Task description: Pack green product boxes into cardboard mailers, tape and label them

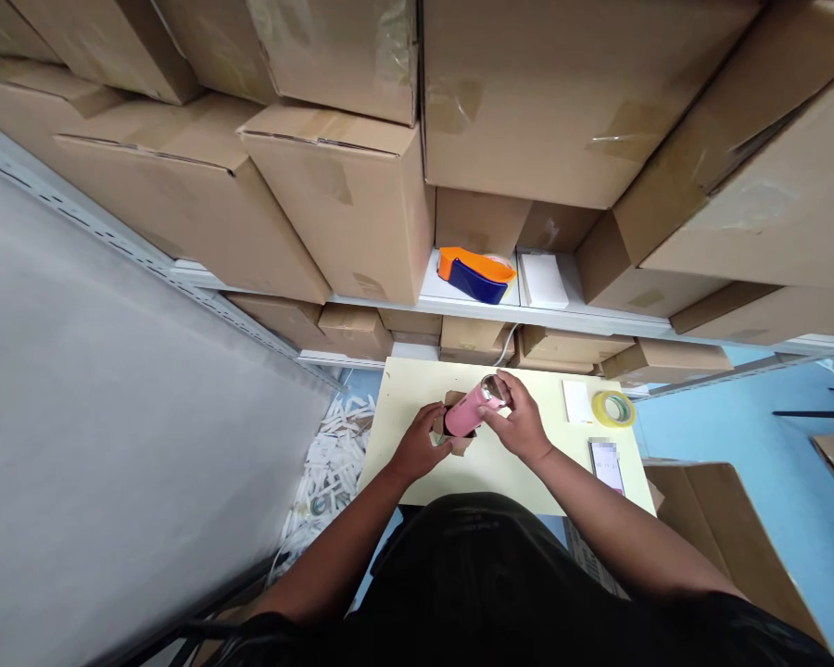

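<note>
A pink bottle [464,416] with a clear cap lies tilted over a small brown cardboard box [454,431] on a pale yellow table [500,468]. My right hand [518,419] is closed around the bottle's capped end. My left hand [421,442] grips the small box at its left side, where the bottle's lower end sits in the box's open flaps.
A roll of yellow tape [612,409], a white card [576,401] and a phone [607,465] lie on the table's right side. Stacked cardboard cartons [347,199] fill the shelves ahead, with an orange and blue tape dispenser [476,273] on one shelf. White scraps [330,463] litter the floor at left.
</note>
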A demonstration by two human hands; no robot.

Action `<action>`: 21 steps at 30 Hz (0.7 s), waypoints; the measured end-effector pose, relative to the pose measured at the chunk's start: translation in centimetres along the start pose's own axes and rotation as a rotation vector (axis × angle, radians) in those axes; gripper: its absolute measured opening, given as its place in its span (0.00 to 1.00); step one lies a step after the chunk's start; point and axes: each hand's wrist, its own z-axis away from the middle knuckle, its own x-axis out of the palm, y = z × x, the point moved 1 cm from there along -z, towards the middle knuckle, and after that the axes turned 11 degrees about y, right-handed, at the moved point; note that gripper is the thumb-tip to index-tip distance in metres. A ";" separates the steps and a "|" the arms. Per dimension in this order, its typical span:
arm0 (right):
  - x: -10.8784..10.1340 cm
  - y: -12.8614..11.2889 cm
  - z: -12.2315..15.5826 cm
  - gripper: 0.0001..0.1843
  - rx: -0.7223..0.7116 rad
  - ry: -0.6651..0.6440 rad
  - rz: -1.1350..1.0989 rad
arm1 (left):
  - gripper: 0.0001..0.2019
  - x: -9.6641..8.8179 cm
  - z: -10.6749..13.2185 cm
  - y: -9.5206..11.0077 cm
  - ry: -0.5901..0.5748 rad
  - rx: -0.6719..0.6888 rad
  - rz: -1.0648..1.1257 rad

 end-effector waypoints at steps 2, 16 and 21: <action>0.6 0.1 0.2 0.40 -0.061 -0.032 0.066 | 0.32 0.1 0.1 0.0 -0.002 -0.007 -0.011; 4.3 3.0 3.0 0.23 -0.314 -0.257 0.524 | 0.27 1.5 1.8 0.0 0.068 -0.116 0.042; 3.4 3.3 2.9 0.29 -0.304 -0.357 0.442 | 0.30 1.7 2.7 0.5 0.105 -0.139 0.049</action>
